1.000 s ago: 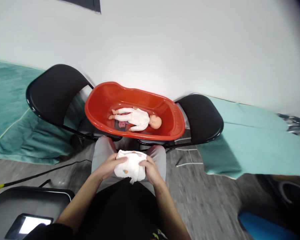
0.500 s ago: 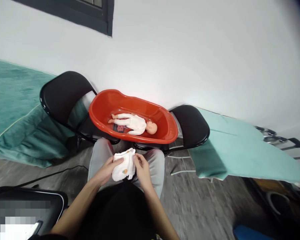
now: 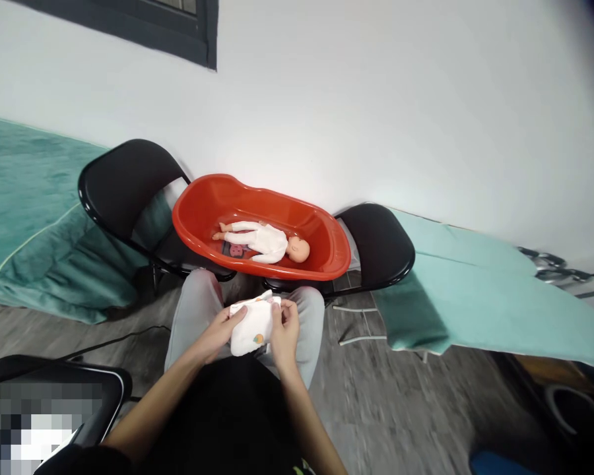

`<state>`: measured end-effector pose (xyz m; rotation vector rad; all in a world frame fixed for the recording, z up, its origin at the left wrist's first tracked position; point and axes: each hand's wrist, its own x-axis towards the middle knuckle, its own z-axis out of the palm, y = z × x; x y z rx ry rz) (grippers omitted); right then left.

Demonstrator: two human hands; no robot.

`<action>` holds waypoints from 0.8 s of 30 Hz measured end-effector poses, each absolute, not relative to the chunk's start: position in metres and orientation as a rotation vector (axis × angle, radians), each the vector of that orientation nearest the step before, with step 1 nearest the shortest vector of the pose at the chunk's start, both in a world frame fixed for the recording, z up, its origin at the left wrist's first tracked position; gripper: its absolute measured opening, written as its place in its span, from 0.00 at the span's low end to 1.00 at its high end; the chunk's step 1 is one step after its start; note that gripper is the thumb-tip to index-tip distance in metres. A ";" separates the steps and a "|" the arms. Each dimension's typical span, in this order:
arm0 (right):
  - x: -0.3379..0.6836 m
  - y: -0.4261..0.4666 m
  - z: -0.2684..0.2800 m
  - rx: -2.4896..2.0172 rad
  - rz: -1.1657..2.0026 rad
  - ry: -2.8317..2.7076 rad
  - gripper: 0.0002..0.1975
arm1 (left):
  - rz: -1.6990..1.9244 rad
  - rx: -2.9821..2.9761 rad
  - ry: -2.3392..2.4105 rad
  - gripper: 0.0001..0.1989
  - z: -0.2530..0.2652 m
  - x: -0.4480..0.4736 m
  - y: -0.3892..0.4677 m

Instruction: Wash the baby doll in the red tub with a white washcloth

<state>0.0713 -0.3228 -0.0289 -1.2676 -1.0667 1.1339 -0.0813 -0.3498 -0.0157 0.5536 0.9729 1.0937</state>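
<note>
Over my lap I hold a small white cloth (image 3: 250, 332) with an orange-and-green print, folded or bunched; it looks like a baby garment, but its exact kind cannot be made out. My left hand (image 3: 219, 335) pinches its left side, thumb on top. At its upper right edge, my right hand (image 3: 284, 330) grips the fabric between thumb and fingers. Beyond my knees, a baby doll (image 3: 264, 241) in a white outfit lies on its back in a red tub (image 3: 321, 269), head to the right, feet bare. A dark item with a pink figure (image 3: 235, 251) lies beside its legs.
The tub rests across two black folding chairs (image 3: 131, 191), (image 3: 381, 247) against the white wall. A green-covered bed (image 3: 24, 198) is on the left, a pale green cot (image 3: 475, 284) on the right. Another black chair (image 3: 113, 396) is at lower left, near a cable (image 3: 113, 340) on the floor.
The cloth has shifted slightly right and lies flatter, its top edge opened out. My right hand has moved up along its edge; my left still grips the left side.
</note>
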 end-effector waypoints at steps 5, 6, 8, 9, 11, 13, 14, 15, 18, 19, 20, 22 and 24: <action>0.077 -0.316 -0.037 -1.323 0.998 -1.100 0.13 | 1.072 0.577 1.008 0.34 -0.023 -0.076 -0.350; 0.077 -0.314 -0.039 -1.324 0.996 -1.101 0.13 | 1.081 0.574 1.004 0.33 -0.023 -0.075 -0.351; 0.077 -0.311 -0.041 -1.314 1.016 -1.107 0.13 | 1.112 0.571 1.001 0.32 -0.023 -0.074 -0.351; 0.076 -0.310 -0.042 -1.312 1.025 -1.109 0.13 | 1.127 0.571 1.007 0.32 -0.022 -0.073 -0.352; 0.074 -0.308 -0.042 -1.324 1.019 -1.112 0.14 | 1.142 0.568 1.037 0.33 -0.018 -0.073 -0.352; 0.073 -0.306 -0.040 -1.338 0.998 -1.118 0.15 | 1.143 0.557 1.068 0.33 -0.014 -0.072 -0.353; 0.072 -0.306 -0.038 -1.333 0.992 -1.126 0.15 | 1.146 0.549 1.073 0.33 -0.012 -0.072 -0.353; 0.072 -0.305 -0.037 -1.319 0.993 -1.133 0.15 | 1.150 0.538 1.072 0.33 -0.011 -0.071 -0.354; 0.072 -0.306 -0.038 -1.241 1.062 -1.118 0.15 | 1.164 0.482 1.058 0.32 -0.007 -0.067 -0.355; 0.072 -0.306 -0.040 -1.215 1.107 -1.104 0.15 | 1.165 0.462 1.058 0.31 -0.007 -0.065 -0.356; 0.073 -0.307 -0.042 -1.194 1.155 -1.091 0.15 | 1.164 0.449 1.060 0.30 -0.006 -0.063 -0.357; 0.074 -0.308 -0.047 -1.174 1.218 -1.074 0.15 | 1.163 0.443 1.066 0.29 -0.004 -0.060 -0.359; 0.074 -0.308 -0.050 -1.172 1.213 -1.071 0.15 | 1.163 0.456 1.063 0.28 -0.001 -0.058 -0.361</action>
